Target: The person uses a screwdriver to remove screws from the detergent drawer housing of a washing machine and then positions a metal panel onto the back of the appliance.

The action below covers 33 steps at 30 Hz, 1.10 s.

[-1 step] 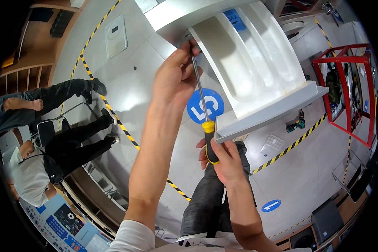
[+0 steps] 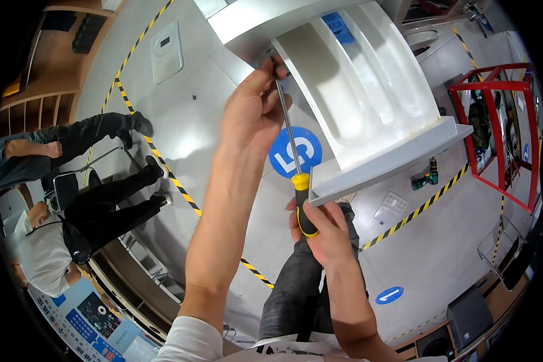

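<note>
A screwdriver (image 2: 304,211) with a yellow-and-black handle stands angled along the left side of a white plastic drawer (image 2: 374,84), which has rounded compartments and a blue insert. My right hand (image 2: 324,232) is closed round the handle, just below the grey drawer front (image 2: 386,160). My left hand (image 2: 258,105) grips the upper end of the metal shaft, fingers curled beside a small fixing under the silver appliance edge (image 2: 241,27). The screwdriver's tip is partly hidden by those fingers.
Two people (image 2: 66,133) (image 2: 42,253) are at the left near wooden shelving (image 2: 48,90). A red metal frame (image 2: 492,120) stands right. On the floor are a drill (image 2: 422,180), a plastic organiser (image 2: 391,207), a white scale-like board (image 2: 168,51) and striped tape. My legs are below.
The screwdriver handle and my right fingers have shifted very slightly to the right. The rest looks the same.
</note>
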Each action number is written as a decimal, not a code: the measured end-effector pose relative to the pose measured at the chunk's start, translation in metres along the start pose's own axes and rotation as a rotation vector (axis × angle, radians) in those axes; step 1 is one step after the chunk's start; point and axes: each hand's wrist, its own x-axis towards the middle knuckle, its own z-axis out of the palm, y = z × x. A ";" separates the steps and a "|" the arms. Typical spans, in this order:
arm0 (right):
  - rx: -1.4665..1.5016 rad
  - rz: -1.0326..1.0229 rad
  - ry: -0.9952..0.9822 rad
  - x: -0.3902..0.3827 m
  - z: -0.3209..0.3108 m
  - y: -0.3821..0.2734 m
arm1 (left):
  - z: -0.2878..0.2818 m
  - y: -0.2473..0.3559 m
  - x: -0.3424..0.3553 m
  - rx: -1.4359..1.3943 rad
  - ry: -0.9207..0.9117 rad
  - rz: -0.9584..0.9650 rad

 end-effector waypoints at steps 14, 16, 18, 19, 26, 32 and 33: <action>0.510 -0.174 0.206 -0.002 0.016 0.024 | 0.006 0.003 -0.001 -0.058 0.044 0.010; 0.505 -0.205 0.261 -0.004 0.022 0.023 | 0.010 -0.001 -0.005 -0.018 0.089 0.022; 0.499 -0.234 0.287 -0.006 0.027 0.023 | 0.007 -0.003 -0.006 0.021 0.090 0.033; 0.497 -0.248 0.287 -0.008 0.029 0.023 | 0.003 -0.004 -0.006 0.039 0.067 0.037; 0.498 -0.228 0.173 -0.006 0.028 0.026 | -0.001 -0.002 -0.002 0.094 0.007 0.073; 0.557 -0.115 0.153 -0.007 0.024 0.026 | 0.001 -0.006 -0.010 0.159 0.025 0.063; 0.524 -0.103 0.171 -0.007 0.024 0.027 | 0.002 -0.006 -0.014 0.186 0.060 0.078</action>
